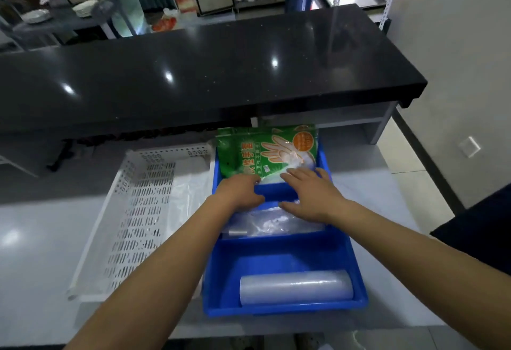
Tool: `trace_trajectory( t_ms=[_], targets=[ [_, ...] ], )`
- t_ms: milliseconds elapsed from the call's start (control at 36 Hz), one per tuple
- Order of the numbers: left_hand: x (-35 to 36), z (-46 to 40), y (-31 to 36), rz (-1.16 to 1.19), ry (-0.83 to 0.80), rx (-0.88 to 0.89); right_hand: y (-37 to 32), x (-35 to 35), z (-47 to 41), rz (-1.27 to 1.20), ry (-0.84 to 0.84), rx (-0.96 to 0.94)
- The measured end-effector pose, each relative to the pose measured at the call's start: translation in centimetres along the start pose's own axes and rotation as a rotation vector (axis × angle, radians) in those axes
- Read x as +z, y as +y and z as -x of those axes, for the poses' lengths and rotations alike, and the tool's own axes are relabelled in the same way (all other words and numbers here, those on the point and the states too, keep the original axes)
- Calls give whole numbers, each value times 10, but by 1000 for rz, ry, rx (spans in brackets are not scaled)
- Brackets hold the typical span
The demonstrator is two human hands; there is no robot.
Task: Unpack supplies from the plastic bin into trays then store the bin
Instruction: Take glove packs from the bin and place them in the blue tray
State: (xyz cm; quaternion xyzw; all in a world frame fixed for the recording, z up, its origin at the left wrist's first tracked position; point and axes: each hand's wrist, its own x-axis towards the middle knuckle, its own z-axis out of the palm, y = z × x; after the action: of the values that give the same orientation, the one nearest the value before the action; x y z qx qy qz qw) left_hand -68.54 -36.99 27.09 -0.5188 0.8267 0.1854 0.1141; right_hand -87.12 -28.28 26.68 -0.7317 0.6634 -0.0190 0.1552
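In the far compartment of the blue plastic bin [279,262], both hands reach the green pack of disposable gloves [265,152], the left hand [240,193] curling onto its lower edge, the right hand [311,193] flat and holding nothing; light, floppy and slick, it is probably best pinched at the lower corners.

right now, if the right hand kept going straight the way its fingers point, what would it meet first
The green packet. The right hand points forward and a little left, fingertips already at the packet's lower edge in the blue tray's far compartment. Contact looks likely, though depth is unclear.
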Motion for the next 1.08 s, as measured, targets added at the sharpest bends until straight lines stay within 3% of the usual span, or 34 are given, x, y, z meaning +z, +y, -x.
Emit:
trace_trajectory(
  t_ms=[222, 389, 528, 722, 889, 1083],
  targets=[
    [-1, 4, -1, 6, -97, -9, -12, 1, -35, -19, -188, 169],
    [-5, 5, 0, 26, -121, -30, -11, -16, -40, -19, -275, 195],
    [-2, 21, -3, -24, 57, 47, -14, -13, -15, 26, -55, 154],
    [19, 75, -1, 3, 282, 52, -30, -12, 40, -139, 178, 136],
    [40, 139, 7, 157, 334, -13, -59, 4, 92, -399, 173, 128],
    [73, 253, -13, 344, 410, -244, -102, 32, 137, -617, 109, -29]
  ],
)
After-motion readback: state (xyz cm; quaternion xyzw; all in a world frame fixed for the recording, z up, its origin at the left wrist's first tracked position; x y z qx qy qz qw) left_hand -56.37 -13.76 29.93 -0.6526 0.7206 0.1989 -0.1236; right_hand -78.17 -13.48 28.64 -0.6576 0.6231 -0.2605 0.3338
